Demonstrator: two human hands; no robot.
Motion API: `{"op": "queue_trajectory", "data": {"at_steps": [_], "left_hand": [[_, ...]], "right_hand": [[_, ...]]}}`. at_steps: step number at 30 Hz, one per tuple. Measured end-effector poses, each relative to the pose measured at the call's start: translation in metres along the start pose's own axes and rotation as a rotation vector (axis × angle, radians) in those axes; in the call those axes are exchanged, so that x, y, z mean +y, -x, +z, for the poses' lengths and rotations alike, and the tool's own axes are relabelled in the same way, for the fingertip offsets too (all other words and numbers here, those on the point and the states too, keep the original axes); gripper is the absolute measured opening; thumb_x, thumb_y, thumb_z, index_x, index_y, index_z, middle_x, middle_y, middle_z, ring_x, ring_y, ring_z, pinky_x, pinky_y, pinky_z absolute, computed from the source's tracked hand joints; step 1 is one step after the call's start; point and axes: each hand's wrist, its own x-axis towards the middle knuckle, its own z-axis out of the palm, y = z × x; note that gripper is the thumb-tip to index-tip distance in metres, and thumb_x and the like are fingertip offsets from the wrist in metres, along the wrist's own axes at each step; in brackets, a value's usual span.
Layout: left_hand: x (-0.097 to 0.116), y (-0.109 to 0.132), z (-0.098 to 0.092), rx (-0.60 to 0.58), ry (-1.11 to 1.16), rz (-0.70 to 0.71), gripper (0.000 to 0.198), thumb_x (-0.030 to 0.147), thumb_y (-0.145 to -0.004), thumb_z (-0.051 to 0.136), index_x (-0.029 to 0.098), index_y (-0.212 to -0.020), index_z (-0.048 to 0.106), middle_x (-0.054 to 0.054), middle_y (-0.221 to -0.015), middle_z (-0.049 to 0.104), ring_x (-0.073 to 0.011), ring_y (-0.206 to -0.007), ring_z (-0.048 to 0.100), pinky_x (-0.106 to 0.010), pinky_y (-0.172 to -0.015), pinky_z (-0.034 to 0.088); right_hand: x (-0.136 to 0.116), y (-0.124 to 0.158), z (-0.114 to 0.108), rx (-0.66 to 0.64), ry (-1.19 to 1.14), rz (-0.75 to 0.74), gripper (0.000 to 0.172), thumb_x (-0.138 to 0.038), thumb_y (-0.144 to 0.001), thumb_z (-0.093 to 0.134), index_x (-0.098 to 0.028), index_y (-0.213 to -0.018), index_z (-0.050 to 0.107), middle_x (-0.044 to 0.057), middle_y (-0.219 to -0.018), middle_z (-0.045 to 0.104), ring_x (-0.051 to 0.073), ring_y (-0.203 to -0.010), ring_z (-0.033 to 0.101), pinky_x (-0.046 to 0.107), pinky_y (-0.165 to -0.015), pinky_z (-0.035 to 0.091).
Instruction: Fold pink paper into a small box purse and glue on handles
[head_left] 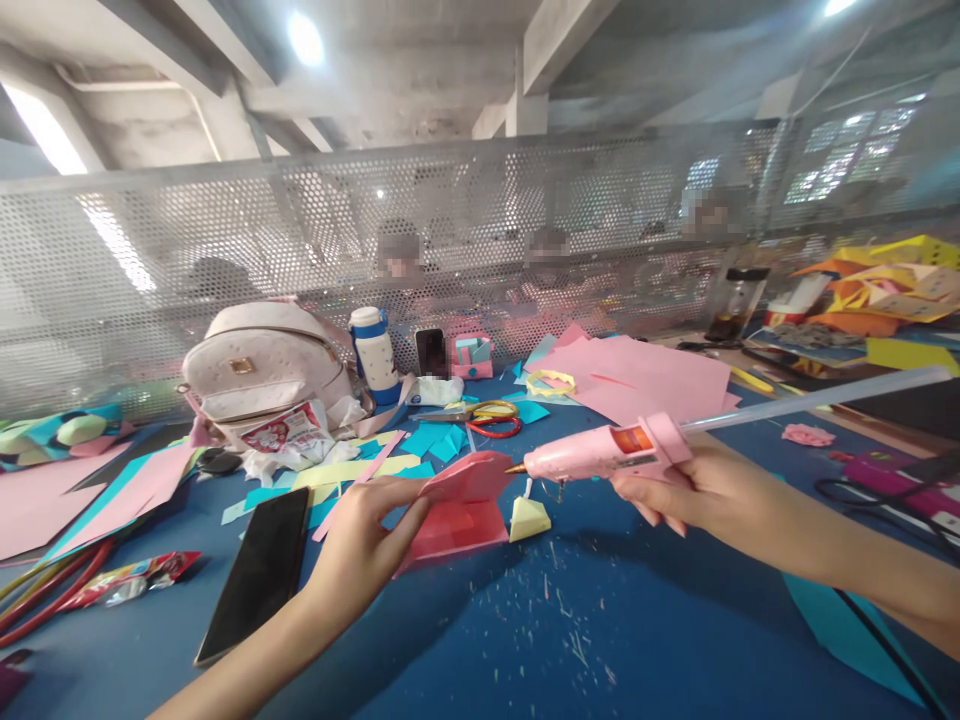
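- Across the foreground, a smooth blue tabletop [525,640] bears pale, stringy flecks.
- Beyond, at left, a rounded pale backpack [262,345] slouches.
- The right hand [697,490] grips a pink plastic glue gun [592,453], a long translucent stick [810,401] jutting behind.
- The left hand [382,525] pinches folded coral paper [472,478], round-flapped, at the metal nozzle [518,468]; contact is unclear.
- Just beside that paper, a small, faceted yellow paper piece [530,519].

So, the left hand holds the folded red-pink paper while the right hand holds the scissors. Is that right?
Not quite: in the head view, the right hand has its grip on a pink glue gun; the scissors lie on the blue table. The left hand does hold the folded red-pink paper.
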Motion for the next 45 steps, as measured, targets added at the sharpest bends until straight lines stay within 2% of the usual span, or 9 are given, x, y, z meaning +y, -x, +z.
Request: {"op": "queue_trajectory", "data": {"at_steps": [6,12,20,24,26,29,31,34,45], "left_hand": [[-0.004,-0.006,0.001,-0.032,0.276,-0.252,0.046,0.047,-0.09,0.051,0.014,-0.061,0.062,0.0,-0.058,0.054,-0.013,-0.058,0.048,-0.02,-0.053,0.036],[-0.001,-0.009,0.006,-0.14,0.558,-0.424,0.054,0.06,-0.082,0.057,0.014,-0.053,0.051,0.003,-0.051,0.041,-0.0082,-0.049,0.033,-0.02,-0.046,0.024],[0.002,-0.007,0.011,-0.202,0.641,-0.471,0.055,0.058,-0.082,0.059,0.013,-0.051,0.049,0.002,-0.052,0.042,-0.0068,-0.05,0.033,-0.02,-0.047,0.021],[-0.002,-0.004,0.011,-0.162,0.561,-0.399,0.051,0.052,-0.088,0.055,0.012,-0.057,0.06,0.0,-0.052,0.052,-0.0085,-0.05,0.043,-0.019,-0.047,0.028],[-0.004,-0.003,0.009,-0.061,0.446,-0.301,0.044,0.045,-0.09,0.054,0.013,-0.063,0.067,-0.002,-0.059,0.063,-0.0122,-0.056,0.054,-0.019,-0.051,0.038],[-0.005,0.0,0.004,0.111,0.24,-0.109,0.027,0.031,-0.091,0.056,0.016,-0.082,0.077,-0.005,-0.082,0.076,-0.0197,-0.076,0.068,-0.022,-0.067,0.05],[-0.004,0.002,0.001,0.165,0.157,0.018,0.023,0.024,-0.091,0.056,0.018,-0.096,0.077,-0.006,-0.096,0.077,-0.022,-0.087,0.071,-0.023,-0.073,0.052],[-0.004,0.004,-0.001,0.185,0.113,0.152,0.026,0.016,-0.091,0.055,0.022,-0.106,0.075,-0.005,-0.102,0.077,-0.0213,-0.094,0.071,-0.022,-0.076,0.053],[-0.006,0.004,0.0,0.18,0.107,0.177,0.029,0.014,-0.091,0.055,0.024,-0.111,0.073,-0.006,-0.102,0.076,-0.0195,-0.094,0.071,-0.021,-0.077,0.053]], "right_hand": [[0.003,-0.002,0.001,-0.077,-0.209,-0.048,0.036,-0.05,-0.088,0.053,-0.017,-0.078,0.06,-0.001,-0.057,0.054,0.01,-0.047,0.048,0.024,-0.044,0.04],[0.003,-0.008,0.003,-0.014,-0.317,-0.079,0.04,-0.053,-0.09,0.052,-0.015,-0.08,0.06,-0.001,-0.054,0.051,0.009,-0.047,0.047,0.022,-0.043,0.038],[-0.006,-0.025,0.007,-0.008,-0.307,-0.13,0.042,-0.055,-0.091,0.049,-0.015,-0.082,0.06,-0.002,-0.055,0.05,0.009,-0.049,0.047,0.022,-0.046,0.04],[-0.007,-0.028,0.007,-0.007,-0.306,-0.133,0.043,-0.055,-0.092,0.048,-0.015,-0.081,0.059,-0.002,-0.054,0.049,0.009,-0.049,0.047,0.022,-0.046,0.04],[-0.006,-0.027,0.007,-0.004,-0.305,-0.133,0.044,-0.055,-0.092,0.047,-0.014,-0.082,0.059,-0.002,-0.055,0.05,0.009,-0.049,0.047,0.022,-0.045,0.04],[-0.003,-0.023,0.008,0.02,-0.312,-0.161,0.044,-0.056,-0.091,0.05,-0.014,-0.081,0.062,-0.001,-0.054,0.051,0.009,-0.048,0.048,0.021,-0.044,0.04],[0.001,-0.019,0.008,0.039,-0.325,-0.2,0.043,-0.056,-0.088,0.054,-0.014,-0.08,0.064,-0.001,-0.053,0.052,0.009,-0.046,0.048,0.021,-0.041,0.04],[0.006,-0.013,0.009,0.067,-0.335,-0.229,0.039,-0.053,-0.087,0.057,-0.016,-0.081,0.065,-0.001,-0.053,0.054,0.009,-0.045,0.05,0.02,-0.039,0.041],[0.003,-0.006,0.007,0.092,-0.322,-0.243,0.034,-0.05,-0.087,0.058,-0.017,-0.081,0.064,-0.001,-0.052,0.053,0.009,-0.043,0.048,0.018,-0.039,0.045]]}}
